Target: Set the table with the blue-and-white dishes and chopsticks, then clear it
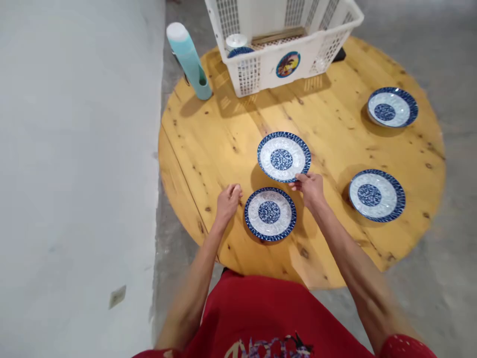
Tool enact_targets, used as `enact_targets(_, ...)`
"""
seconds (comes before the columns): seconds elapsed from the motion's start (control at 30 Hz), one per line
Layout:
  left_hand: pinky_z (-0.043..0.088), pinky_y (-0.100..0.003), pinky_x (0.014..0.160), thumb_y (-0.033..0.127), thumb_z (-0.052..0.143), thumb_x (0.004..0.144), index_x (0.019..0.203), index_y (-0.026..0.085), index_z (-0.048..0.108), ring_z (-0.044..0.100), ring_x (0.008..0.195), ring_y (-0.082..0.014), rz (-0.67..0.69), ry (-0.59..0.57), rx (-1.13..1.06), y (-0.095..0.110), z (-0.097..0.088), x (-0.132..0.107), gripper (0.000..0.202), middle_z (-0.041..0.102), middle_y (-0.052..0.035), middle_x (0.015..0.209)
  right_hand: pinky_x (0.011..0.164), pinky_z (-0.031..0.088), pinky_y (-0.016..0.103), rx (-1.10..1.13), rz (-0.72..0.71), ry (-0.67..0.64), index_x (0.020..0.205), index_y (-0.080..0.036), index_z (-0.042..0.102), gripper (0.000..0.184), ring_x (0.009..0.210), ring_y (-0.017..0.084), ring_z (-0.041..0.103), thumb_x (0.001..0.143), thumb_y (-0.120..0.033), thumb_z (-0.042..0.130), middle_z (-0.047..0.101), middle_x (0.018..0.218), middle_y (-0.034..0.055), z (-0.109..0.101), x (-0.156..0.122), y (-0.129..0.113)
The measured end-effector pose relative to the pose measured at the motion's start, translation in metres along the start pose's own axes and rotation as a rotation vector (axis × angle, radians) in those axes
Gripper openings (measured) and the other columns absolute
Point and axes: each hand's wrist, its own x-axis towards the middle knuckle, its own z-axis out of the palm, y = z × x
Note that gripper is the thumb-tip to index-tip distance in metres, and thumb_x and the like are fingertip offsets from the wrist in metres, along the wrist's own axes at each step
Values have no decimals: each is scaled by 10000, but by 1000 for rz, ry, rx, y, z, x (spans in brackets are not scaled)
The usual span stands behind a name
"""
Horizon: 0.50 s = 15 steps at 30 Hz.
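My right hand (311, 189) pinches the near right rim of a blue-and-white plate (282, 159), thumb on top. A shadow at its left suggests this plate is raised off the wood. A second blue-and-white plate (270, 214) lies nearer to me, just below the held one. Beside its left edge is my left hand (228, 201), fingers curled in, with nothing visible in them. At the right of the table are two deeper blue-rimmed dishes, a near bowl (377, 195) and a far bowl (392, 107).
Everything stands on a round wooden table (208, 164). A white plastic basket (264, 69) at the back holds dishes and a bundle of thin sticks. Left of it stands a light-blue bottle-shaped holder (191, 62). A dark object (339, 54) lies behind the basket's corner. A white wall (78, 149) rises at left.
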Motion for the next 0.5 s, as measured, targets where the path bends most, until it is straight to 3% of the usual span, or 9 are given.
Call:
enact_targets(0.1, 496, -246, 646, 462, 441, 914, 910, 174, 609, 643, 723, -147, -7, -43, -186, 5, -11, 34, 333, 670, -63, 865, 374, 464, 161, -27, -10, -72, 707, -142, 549, 64, 420, 112, 601, 750, -113, 587, 597, 519, -15, 38, -12, 0)
enact_targets(0.17, 494, -238, 641, 474, 435, 921, 863, 177, 597, 626, 715, -142, 50, -73, -196, 5, -23, 57, 344, 653, -50, 823, 368, 461, 168, -46, 4, -87, 703, -143, 553, 62, 404, 111, 589, 755, -115, 573, 590, 515, -16, 69, -16, 3)
enact_targets(0.37, 435, -227, 594, 398, 496, 869, 637, 200, 435, 524, 663, -143, 141, 3, 33, -16, -74, 124, 310, 506, 3, 616, 362, 458, 170, -50, 14, -51, 691, -152, 537, 91, 412, 107, 596, 767, -103, 547, 624, 564, 2, 162, -15, 28)
enact_targets(0.5, 397, -219, 566, 371, 494, 836, 604, 204, 392, 484, 643, -138, 162, -20, 95, -29, -104, 167, 304, 440, 14, 579, 375, 471, 176, -29, 34, -7, 690, -161, 519, 113, 426, 120, 612, 782, -106, 554, 616, 536, 1, 209, -4, 40)
